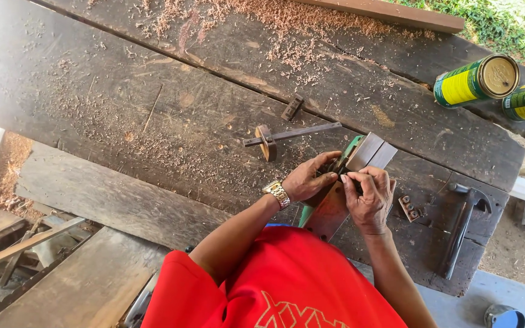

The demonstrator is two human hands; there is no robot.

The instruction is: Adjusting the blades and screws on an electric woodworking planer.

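While both hands meet over a green-bodied hand plane [335, 194] lying near the workbench's [92, 91] near edge, the left hand [307, 179] curls around its upper side, fingers clenched on the body; the right hand [369, 197] pinches a small part at the plane's top between thumb and fingertips. A wristwatch [276, 192] sits on the left wrist; a wooden marking gauge [287, 135] lies just beyond the hands, toward the bench's middle, with a small wooden block [292, 107] past it. A claw hammer [462, 228] rests at the near right corner, a small metal fitting [408, 208] between it and the right hand; two green-and-yellow cans [499, 85] lie on their sides at the far right edge; sawdust [287, 24] covers the far edge.
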